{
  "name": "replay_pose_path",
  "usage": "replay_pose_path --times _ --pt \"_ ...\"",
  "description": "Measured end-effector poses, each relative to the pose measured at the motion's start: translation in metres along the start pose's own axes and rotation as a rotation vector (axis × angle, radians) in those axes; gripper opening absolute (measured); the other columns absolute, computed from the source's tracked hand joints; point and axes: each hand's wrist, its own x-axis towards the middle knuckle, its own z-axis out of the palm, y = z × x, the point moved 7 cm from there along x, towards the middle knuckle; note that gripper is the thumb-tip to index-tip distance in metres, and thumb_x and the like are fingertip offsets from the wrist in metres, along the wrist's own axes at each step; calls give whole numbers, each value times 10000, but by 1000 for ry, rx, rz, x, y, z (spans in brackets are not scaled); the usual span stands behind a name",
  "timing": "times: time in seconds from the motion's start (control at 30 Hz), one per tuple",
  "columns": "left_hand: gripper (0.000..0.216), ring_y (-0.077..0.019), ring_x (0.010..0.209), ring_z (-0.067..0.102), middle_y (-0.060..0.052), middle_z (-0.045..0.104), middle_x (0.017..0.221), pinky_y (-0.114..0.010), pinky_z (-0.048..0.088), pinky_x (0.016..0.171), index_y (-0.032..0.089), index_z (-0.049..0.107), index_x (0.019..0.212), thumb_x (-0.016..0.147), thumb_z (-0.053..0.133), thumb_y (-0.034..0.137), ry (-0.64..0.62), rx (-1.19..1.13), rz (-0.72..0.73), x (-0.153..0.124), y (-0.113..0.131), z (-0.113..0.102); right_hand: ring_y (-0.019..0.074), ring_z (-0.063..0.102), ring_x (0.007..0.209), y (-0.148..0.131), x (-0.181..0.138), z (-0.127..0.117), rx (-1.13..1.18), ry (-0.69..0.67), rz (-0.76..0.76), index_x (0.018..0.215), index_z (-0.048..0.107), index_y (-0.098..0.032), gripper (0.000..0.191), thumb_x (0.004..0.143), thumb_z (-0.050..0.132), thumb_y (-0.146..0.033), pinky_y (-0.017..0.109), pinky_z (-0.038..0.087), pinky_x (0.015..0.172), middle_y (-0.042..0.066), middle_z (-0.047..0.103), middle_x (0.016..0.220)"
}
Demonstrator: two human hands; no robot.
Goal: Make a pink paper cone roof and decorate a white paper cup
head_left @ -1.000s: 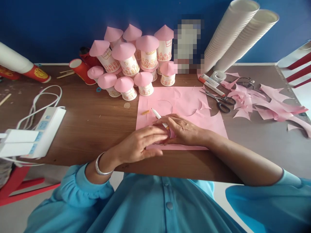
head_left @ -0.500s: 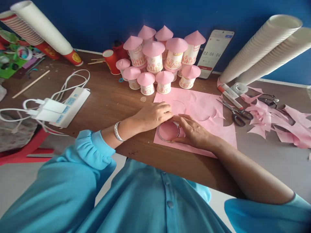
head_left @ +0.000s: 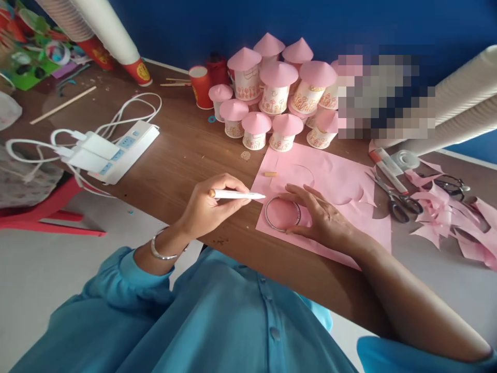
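My left hand [head_left: 212, 204], with a silver bangle on its wrist, grips a white pen [head_left: 236, 195] whose tip points right. On the pink paper sheet [head_left: 349, 223] lies a thin metal ring [head_left: 267, 220], apparently a bangle. Beside it is my right hand [head_left: 318, 215], fingers spread, fingertips and thumb by the ring's right side; whether they press on it I cannot tell. A small yellowish piece like a pen cap [head_left: 271, 174] rests on the sheet, near a drawn circle outline [head_left: 313, 176].
Behind the sheet stand several decorated paper cups with pink cone roofs [head_left: 278, 75]. Scissors [head_left: 396, 202], a tape roll [head_left: 406, 159] and pink scraps [head_left: 435, 217] lie at right. Stacked cups [head_left: 458, 103] lean there. A power strip [head_left: 135, 150] with white cables is at left.
My left hand has moved left, away from the ring, and now shows the pen. The yellowish piece has come into view on the sheet. My right hand's fingers have spread a little.
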Motion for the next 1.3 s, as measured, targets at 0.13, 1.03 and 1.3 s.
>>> replay_pose_path --times 0.13,1.03,1.3 --pt "62 -138 807 735 -41 784 892 -254 582 714 179 710 932 900 763 181 12 -55 -26 -13 -9 14 326 623 1379 1 -3 -2 0 -16 16 1637 217 -284 899 937 742 -488 661 354 1264 137 651 1472" --pt "73 -130 874 743 -49 765 965 -247 613 780 186 644 989 978 630 116 -96 59 163 -26 -3 36 334 613 1388 -2 -1 -5 -11 -60 55 1605 314 -295 808 944 711 -537 679 336 1270 140 611 1515" --pt "186 -120 864 749 -22 762 955 -221 608 750 204 636 1038 929 638 53 -104 185 201 -39 7 34 332 611 1392 -6 2 -6 -7 -78 61 1604 324 -305 800 942 728 -502 686 331 1271 130 602 1527"
